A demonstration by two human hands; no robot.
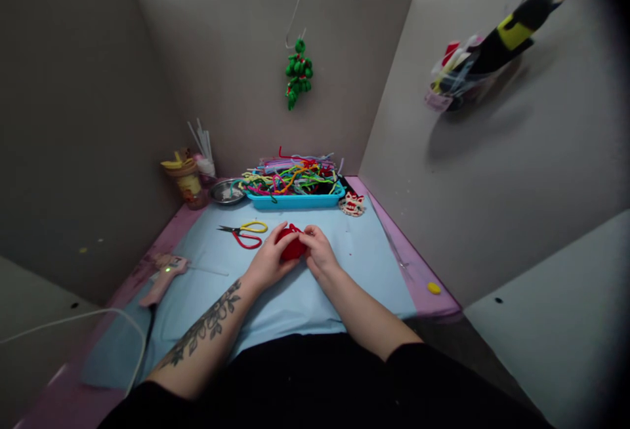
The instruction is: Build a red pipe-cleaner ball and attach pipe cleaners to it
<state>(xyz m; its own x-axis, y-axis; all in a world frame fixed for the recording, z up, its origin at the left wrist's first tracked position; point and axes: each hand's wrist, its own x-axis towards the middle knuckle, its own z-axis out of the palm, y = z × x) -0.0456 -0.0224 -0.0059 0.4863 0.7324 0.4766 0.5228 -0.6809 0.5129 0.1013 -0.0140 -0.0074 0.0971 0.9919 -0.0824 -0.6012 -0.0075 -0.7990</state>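
Observation:
My left hand [268,260] and my right hand [319,250] meet over the light blue mat [359,265], both closed around a small red pipe-cleaner piece [291,245]. A red loop of it sticks up between my fingers. Scissors with one yellow and one red handle [246,232] lie just left of my left hand. A blue tray [295,201] heaped with coloured pipe cleaners [293,176] stands behind my hands.
A pink glue gun [162,278] with a white cord lies at the left. A cup of sticks [189,183] and a small metal dish [226,191] stand at the back left. A red-and-white ornament [352,204], a yellow bit [434,288], grey partition walls and a hanging green decoration [298,75] surround the desk.

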